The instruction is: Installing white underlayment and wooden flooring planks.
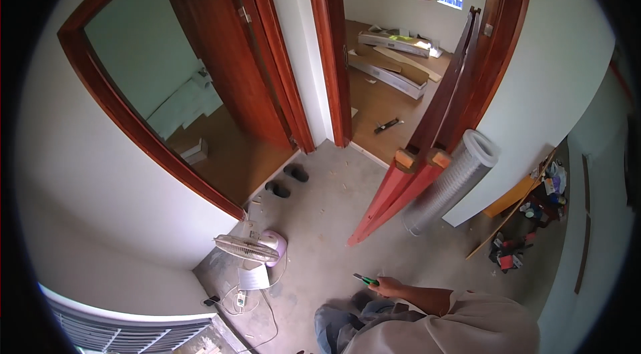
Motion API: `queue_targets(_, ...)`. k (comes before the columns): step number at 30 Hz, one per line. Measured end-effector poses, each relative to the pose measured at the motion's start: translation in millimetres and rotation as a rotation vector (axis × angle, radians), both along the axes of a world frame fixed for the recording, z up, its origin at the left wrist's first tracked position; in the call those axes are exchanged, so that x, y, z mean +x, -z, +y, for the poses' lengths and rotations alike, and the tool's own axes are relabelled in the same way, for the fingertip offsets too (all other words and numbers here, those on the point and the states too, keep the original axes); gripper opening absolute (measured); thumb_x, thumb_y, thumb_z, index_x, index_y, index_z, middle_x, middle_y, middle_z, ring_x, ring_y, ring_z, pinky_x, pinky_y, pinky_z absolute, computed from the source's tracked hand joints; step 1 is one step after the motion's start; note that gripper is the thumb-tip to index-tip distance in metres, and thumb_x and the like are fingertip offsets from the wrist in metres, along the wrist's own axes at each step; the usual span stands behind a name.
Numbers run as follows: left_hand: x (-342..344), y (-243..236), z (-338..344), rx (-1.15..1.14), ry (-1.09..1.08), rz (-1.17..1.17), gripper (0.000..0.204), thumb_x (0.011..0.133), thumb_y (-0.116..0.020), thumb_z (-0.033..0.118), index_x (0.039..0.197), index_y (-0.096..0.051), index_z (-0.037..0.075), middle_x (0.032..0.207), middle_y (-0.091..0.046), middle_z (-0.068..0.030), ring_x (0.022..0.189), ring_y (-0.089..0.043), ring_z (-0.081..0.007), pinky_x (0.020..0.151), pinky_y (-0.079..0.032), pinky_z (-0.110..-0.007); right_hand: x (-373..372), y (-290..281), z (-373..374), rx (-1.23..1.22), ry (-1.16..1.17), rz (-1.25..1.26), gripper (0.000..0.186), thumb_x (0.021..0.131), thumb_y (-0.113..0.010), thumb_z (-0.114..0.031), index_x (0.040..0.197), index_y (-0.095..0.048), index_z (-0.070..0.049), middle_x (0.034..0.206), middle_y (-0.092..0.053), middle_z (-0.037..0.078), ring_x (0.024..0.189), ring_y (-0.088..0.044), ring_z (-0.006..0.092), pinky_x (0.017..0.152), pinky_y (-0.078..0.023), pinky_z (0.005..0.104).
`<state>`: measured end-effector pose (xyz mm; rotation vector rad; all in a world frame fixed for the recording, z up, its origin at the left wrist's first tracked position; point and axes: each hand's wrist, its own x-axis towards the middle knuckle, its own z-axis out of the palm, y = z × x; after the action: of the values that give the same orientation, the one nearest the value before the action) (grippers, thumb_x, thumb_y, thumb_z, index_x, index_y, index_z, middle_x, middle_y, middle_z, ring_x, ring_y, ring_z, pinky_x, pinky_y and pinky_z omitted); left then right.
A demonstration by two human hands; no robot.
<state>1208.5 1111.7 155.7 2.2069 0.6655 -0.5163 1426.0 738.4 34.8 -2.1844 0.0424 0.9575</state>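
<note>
My right hand (389,286) is closed around a green utility knife (365,280). Its tip points left, over the grey concrete floor (320,220). The right forearm reaches left from a light sleeve, above my jeans (334,324). My left hand does not show. Beyond the knife, two long red-brown wooden frame pieces (400,197) lean in the right-hand doorway, their lower ends meeting the floor. A roll of silvery sheet (444,184) leans beside them against the wall.
A pink-based fan (274,247) stands at left, near a power strip (241,298) and loose cables. Dark slippers (277,188) sit by the left doorway. Long open cartons (387,74) lie in the far room. A thin stick (511,210) leans at right near scattered tools (511,254).
</note>
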Motion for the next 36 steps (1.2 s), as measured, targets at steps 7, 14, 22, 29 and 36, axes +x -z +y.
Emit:
queue_targets(7, 166.2, 61.8, 120.5, 0.106, 0.263, -0.116, 0.047, 0.091, -0.060, 0.040, 0.125, -0.057, 0.007, 0.099, -0.069, -0.0190, 0.094, -0.064, -0.0348, 0.082, -0.051, -0.042, 149.5, 7.2, 122.7, 0.307, 0.293, 0.069, 0.043, 0.094, -0.055, -0.043, 0.085, -0.055, -0.001, 0.065, -0.059, 0.007, 0.051, -0.057, 0.0163, 0.048, -0.049, 0.0307)
queue_targets(14, 398.1, 33.1, 166.4, 0.056, 0.594, -0.185, 0.049, 0.090, -0.062, 0.038, 0.128, -0.055, 0.007, 0.102, -0.068, -0.0187, 0.094, -0.064, -0.0360, 0.082, -0.051, -0.043, 242.9, -10.7, 155.3, 0.179, 0.625, 0.050, 0.050, 0.092, -0.054, -0.044, 0.074, -0.059, 0.002, 0.060, -0.058, 0.010, 0.047, -0.057, 0.0200, 0.045, -0.046, 0.0352)
queue_targets(22, 633.1, -0.3, 149.3, 0.159, 0.860, -0.049, 0.050, 0.085, -0.067, 0.032, 0.125, -0.058, 0.003, 0.113, -0.065, -0.0193, 0.105, -0.061, -0.0358, 0.091, -0.048, -0.042, 329.8, 4.7, 133.3, 0.509, 1.342, 0.086, 0.038, 0.093, -0.057, -0.040, 0.084, -0.055, -0.003, 0.066, -0.057, 0.009, 0.051, -0.057, 0.0170, 0.043, -0.046, 0.0330)
queue_targets(29, 727.8, 45.0, 112.9, 0.130, 0.867, 0.005, 0.049, 0.087, -0.066, 0.035, 0.126, -0.057, 0.006, 0.094, -0.071, -0.0115, 0.089, -0.068, -0.0265, 0.081, -0.052, -0.037, 406.8, 63.5, 87.5, 0.512, 1.546, 0.097, 0.037, 0.093, -0.057, -0.040, 0.089, -0.055, -0.004, 0.069, -0.059, 0.012, 0.053, -0.058, 0.0209, 0.046, -0.050, 0.0364)
queue_targets(36, 814.0, 23.0, 32.3, -0.026, 1.080, 0.120, 0.049, 0.089, -0.065, 0.032, 0.132, -0.054, 0.011, 0.096, -0.069, -0.0141, 0.077, -0.064, -0.0245, 0.070, -0.052, -0.035, 488.5, 72.8, -12.0, 0.544, 1.610, 0.109, 0.040, 0.092, -0.057, -0.044, 0.092, -0.054, -0.003, 0.069, -0.059, 0.012, 0.052, -0.058, 0.0212, 0.047, -0.051, 0.0355)
